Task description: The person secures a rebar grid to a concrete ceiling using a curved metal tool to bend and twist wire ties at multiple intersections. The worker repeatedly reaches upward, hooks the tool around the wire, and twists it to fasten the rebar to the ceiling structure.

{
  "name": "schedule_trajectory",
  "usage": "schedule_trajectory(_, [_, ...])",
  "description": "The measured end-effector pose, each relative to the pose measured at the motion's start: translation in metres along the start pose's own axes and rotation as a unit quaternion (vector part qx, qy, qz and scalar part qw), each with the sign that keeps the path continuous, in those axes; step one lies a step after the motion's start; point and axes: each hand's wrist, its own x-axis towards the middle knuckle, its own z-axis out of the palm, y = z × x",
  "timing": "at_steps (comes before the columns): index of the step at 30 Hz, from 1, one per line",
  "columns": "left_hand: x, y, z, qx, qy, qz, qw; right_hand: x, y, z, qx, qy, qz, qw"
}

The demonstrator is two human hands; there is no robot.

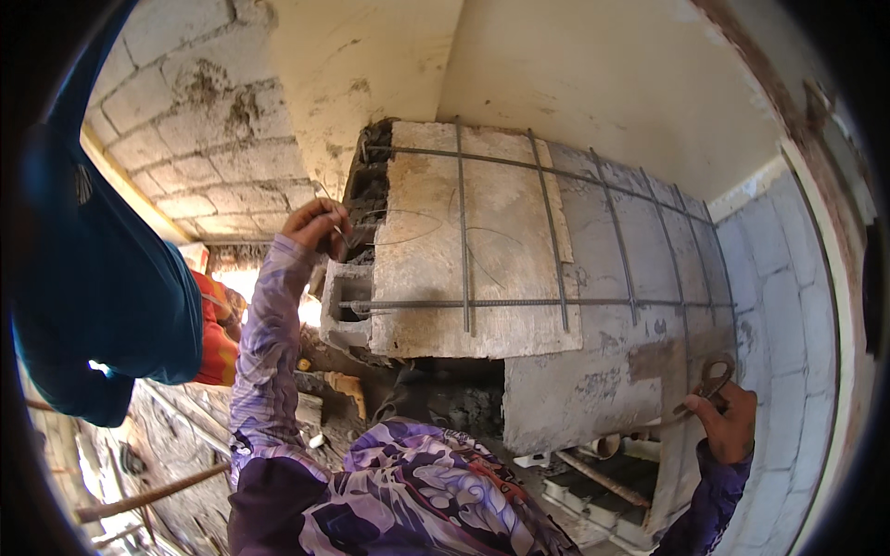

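Observation:
My left hand [318, 228] is raised at the left end of the slab, its fingers pinched on thin tie wire. Loose strands of the wire [408, 239] curve rightward over the pale board [422, 269]. At the lower right, my right hand [728, 422] is closed around metal pincers [715, 378], whose rounded jaws point up. Between my hands a grid of steel rebar [519, 303] lies across the boards, with two long bars and several cross bars. The left ends of the long bars reach over hollow concrete blocks [348, 310].
A person in a dark blue top [130, 278] is close on my left. Grey block wall [774, 306] borders the right side. Below the boards is a dark gap [454, 389]. A wooden-handled tool [345, 391] and sticks [153, 494] lie at the lower left.

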Motion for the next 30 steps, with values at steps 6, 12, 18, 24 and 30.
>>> schedule_trajectory(6, [0.065,-0.027,-0.043,0.185,0.215,0.072,0.956,0.054,-0.012,-0.033,0.366,0.098,0.053,0.924])
schedule_trajectory(12, [0.117,-0.049,-0.05,0.146,0.198,0.042,0.968,0.093,-0.018,-0.029,0.252,0.188,-0.115,0.942])
schedule_trajectory(18, [0.16,-0.062,-0.018,0.118,0.123,0.037,0.985,0.185,-0.06,-0.002,0.21,0.29,-0.242,0.902])
schedule_trajectory(24, [0.189,-0.08,0.018,0.087,0.065,0.012,0.994,0.318,-0.082,0.013,0.573,0.135,-0.097,0.803])
schedule_trajectory(30, [0.173,-0.078,0.027,0.134,0.049,0.007,0.99,0.463,-0.106,0.017,0.572,0.132,-0.089,0.805])
